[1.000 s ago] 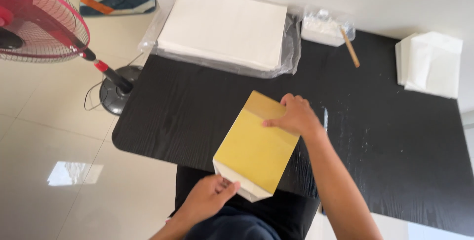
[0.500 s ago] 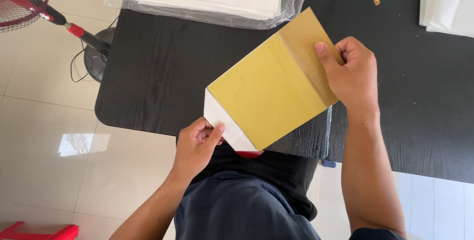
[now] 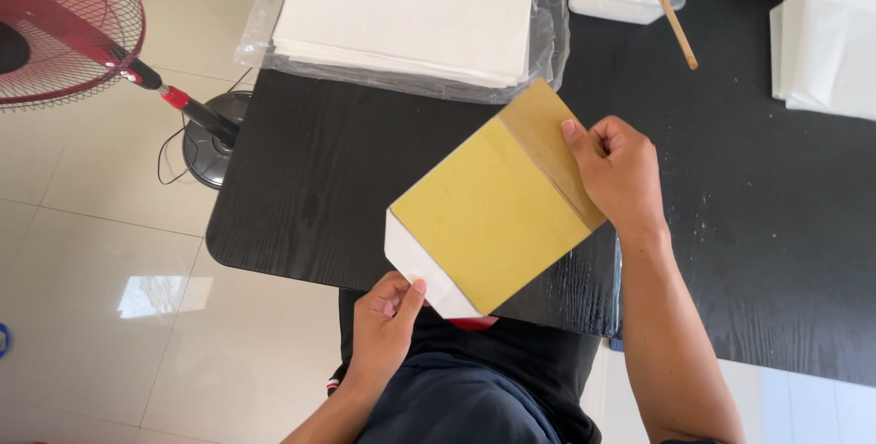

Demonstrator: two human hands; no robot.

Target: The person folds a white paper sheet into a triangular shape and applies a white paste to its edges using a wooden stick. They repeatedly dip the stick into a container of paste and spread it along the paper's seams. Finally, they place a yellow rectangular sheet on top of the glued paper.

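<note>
— What do the hands hold?
— The right hand pinches the yellow envelope's brown flap; the left hand grips its white lower corner, above the tabletop.
— How far along?
— Flap apparently folded; paper stack waits beyond.

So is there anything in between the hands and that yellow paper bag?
No, nothing visible. The right hand already grips the brown top end of the yellow bag, and the left hand pinches its white bottom corner. The bag is held over the black table, apart from the stack of white paper.
</note>
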